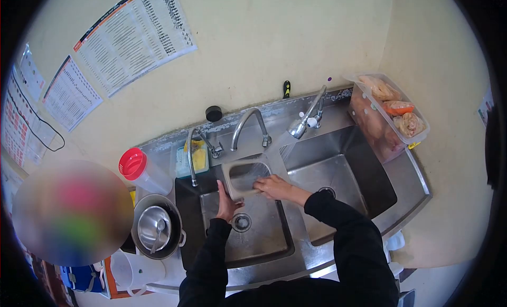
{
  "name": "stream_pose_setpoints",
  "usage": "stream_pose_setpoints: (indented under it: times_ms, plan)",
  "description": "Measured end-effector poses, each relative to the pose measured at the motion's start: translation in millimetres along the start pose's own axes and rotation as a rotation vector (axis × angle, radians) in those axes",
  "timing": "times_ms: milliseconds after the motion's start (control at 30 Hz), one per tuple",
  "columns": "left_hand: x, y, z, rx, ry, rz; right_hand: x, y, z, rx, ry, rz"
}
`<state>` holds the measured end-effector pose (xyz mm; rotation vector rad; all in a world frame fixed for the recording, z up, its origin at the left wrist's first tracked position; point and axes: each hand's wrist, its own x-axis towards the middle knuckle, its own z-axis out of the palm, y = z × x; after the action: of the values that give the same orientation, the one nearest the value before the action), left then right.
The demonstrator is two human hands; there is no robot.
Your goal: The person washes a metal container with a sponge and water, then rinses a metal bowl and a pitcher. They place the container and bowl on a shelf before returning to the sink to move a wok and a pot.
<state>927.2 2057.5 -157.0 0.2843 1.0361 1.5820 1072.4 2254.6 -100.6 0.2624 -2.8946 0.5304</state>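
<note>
A rectangular pale plastic container (pixel 228 179) is held tilted over the left sink basin (pixel 264 238), its open side towards me. My left hand (pixel 227 205) grips its left lower side, with the thumb stretched up along the wall. My right hand (pixel 273 187) is closed at the near right rim, the bunched fingertips reaching over it against the inside. Whether a small cloth or sponge is under those fingers cannot be seen. Water sprays from the right flexible tap (pixel 298 128) down and left towards the container. A curved tap (pixel 248 117) stands behind it.
A clear bin (pixel 369 117) with bagged food stands at the right. On the left are a red-lidded jug (pixel 133 164), a pot (pixel 177 222) holding a metal bowl and spoon, and a white pitcher (pixel 137 270). A sponge tray (pixel 183 167) sits behind the left basin. A blurred person is beside me.
</note>
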Motion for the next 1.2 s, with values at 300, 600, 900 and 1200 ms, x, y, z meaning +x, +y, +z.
stream_pose_setpoints:
  times_ms: [300,600,900,1200]
  plan:
    - [11,-41,52,-0.256,0.174,0.161,5,-53,18,0.633,-0.072,0.445]
    - [-4,-30,56,-0.22,0.143,0.008,-7,-9,21,-0.247,-0.33,-0.097]
    - [-13,-35,51,-0.249,0.122,0.013,26,-5,29,1.555,0.013,0.923]
    - [3,-46,50,-0.351,0.102,-0.007,35,-20,83,0.894,-0.143,0.546]
